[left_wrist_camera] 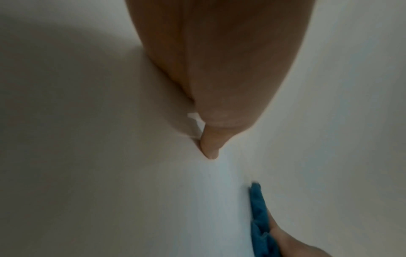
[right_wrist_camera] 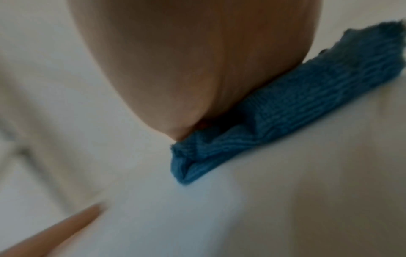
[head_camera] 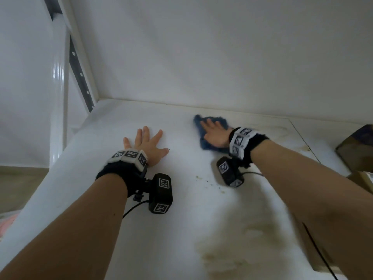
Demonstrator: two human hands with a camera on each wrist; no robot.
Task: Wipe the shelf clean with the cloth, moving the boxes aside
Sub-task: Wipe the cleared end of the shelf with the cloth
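A blue cloth point(head_camera: 205, 143) lies bunched on the white shelf point(head_camera: 177, 199) close to the back wall, right of centre. My right hand point(head_camera: 214, 131) presses flat on it with straight fingers; the right wrist view shows the palm point(right_wrist_camera: 186, 69) on the ribbed blue cloth point(right_wrist_camera: 274, 118). My left hand point(head_camera: 147, 143) rests flat on the bare shelf to the left, fingers spread. In the left wrist view the palm point(left_wrist_camera: 219, 69) lies on the shelf, with the cloth point(left_wrist_camera: 259, 217) at lower right. A brown box point(head_camera: 357, 150) sits at the shelf's right edge.
Yellowish stains point(head_camera: 232, 245) and small crumbs point(head_camera: 203, 178) mark the shelf in front of the right hand. A white wall point(head_camera: 222, 47) closes the back. A slotted metal upright point(head_camera: 78, 67) stands at the left end, with floor point(head_camera: 18, 184) beyond.
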